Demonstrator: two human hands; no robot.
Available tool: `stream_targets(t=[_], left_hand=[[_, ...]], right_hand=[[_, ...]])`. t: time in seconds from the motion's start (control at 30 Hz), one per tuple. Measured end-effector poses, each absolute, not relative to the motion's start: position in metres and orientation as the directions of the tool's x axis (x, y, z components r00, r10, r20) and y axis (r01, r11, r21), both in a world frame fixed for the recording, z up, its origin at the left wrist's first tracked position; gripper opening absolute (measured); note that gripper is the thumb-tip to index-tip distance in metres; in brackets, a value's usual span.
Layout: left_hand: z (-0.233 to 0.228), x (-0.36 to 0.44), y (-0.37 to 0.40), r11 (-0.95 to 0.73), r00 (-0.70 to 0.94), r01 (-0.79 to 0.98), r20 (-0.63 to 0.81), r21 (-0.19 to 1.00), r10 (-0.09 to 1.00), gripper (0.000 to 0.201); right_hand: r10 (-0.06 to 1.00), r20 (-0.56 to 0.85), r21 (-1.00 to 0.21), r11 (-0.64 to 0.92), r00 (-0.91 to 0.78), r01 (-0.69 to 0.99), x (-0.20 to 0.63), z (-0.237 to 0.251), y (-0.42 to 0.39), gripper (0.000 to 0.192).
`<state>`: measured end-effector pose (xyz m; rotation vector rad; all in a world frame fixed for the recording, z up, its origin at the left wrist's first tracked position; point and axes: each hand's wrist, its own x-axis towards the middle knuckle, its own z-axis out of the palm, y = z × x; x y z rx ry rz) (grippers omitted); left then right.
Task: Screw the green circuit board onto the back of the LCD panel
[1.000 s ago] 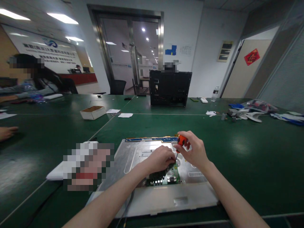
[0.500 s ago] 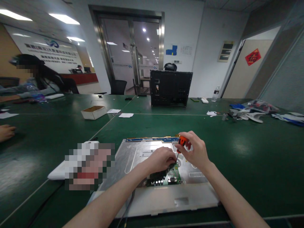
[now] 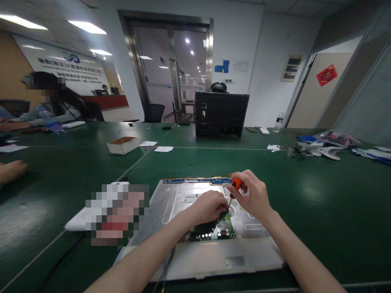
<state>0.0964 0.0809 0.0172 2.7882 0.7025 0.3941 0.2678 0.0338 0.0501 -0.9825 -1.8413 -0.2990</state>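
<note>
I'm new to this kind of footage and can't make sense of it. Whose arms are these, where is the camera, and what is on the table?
There is one view, from a camera worn on a person's head, looking forward and down, so the two bare arms are that person's own. The right hand grips a small screwdriver with an orange handle, its tip pointing down at a green circuit board. The left hand rests on that board. The board sits on a silver metal panel lying flat on the green table. Farther back stand a black monitor casing and a small cardboard box. Another person sits at far left; a separate hand rests at the left edge.
</note>
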Motion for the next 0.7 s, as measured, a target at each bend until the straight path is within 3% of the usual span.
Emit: stream_targets(t=[0.17,0.27,0.47,0.57,0.7], left_hand=[[0.017,0.096,0.081,-0.857,0.851,0.419,0.199,0.298,0.486,0.017],[0.017,0.096,0.081,-0.859,0.852,0.419,0.199,0.294,0.484,0.018],[0.016,0.097,0.081,-0.858,0.849,0.425,0.201,0.287,0.488,0.017],[0.016,0.097,0.08,-0.857,0.847,0.43,0.203,0.284,0.492,0.016],[0.015,0.097,0.08,-0.859,0.847,0.429,0.207,0.279,0.49,0.015]], right_hand=[[0.527,0.83,-0.18,0.561,-0.181,0.808,0.269,0.053,0.036,0.017],[0.575,0.788,-0.098,0.469,-0.219,0.878,0.268,0.062,0.035,0.027],[0.769,0.605,0.059,0.216,-0.207,0.975,0.258,0.09,0.031,0.043],[0.874,0.451,0.089,0.155,-0.179,0.984,0.255,0.106,0.033,0.038],[0.934,0.249,0.045,0.252,-0.255,0.967,0.258,0.127,0.036,0.018]])
